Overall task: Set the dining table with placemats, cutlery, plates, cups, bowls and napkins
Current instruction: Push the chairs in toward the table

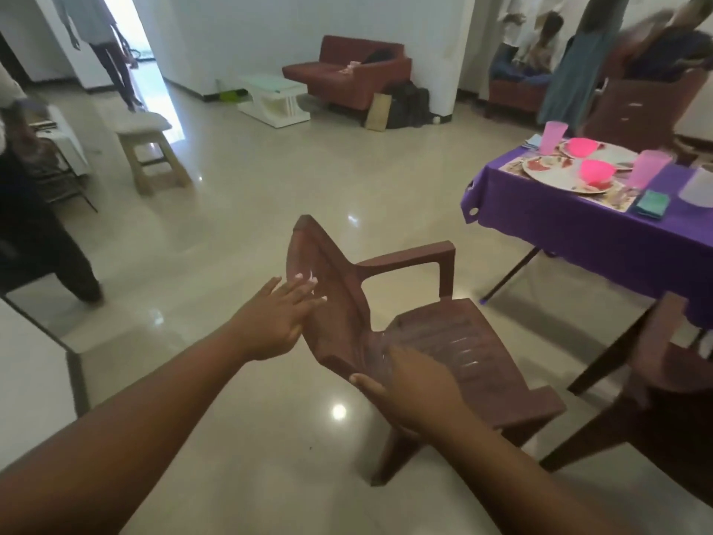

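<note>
Glossy tiled floor (231, 233), near centre: brown plastic chair (443, 341). Right hand (416, 391) flat on its near armrest, fingers straight; left hand (277, 322) spread, fingertips touching the backrest. Best to grip both sides firmly and slide it level toward the table. Far right: purple-clothed table (578, 225) carries plates (559, 175), pink bowls (597, 171), cups (652, 167), napkin (652, 203). No readable writing.

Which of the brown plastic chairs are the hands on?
The middle chair, out on the open floor and facing the purple table. The left hand touches its backrest; the right hand rests on its near armrest. The other chairs, at the table, are untouched.
</note>
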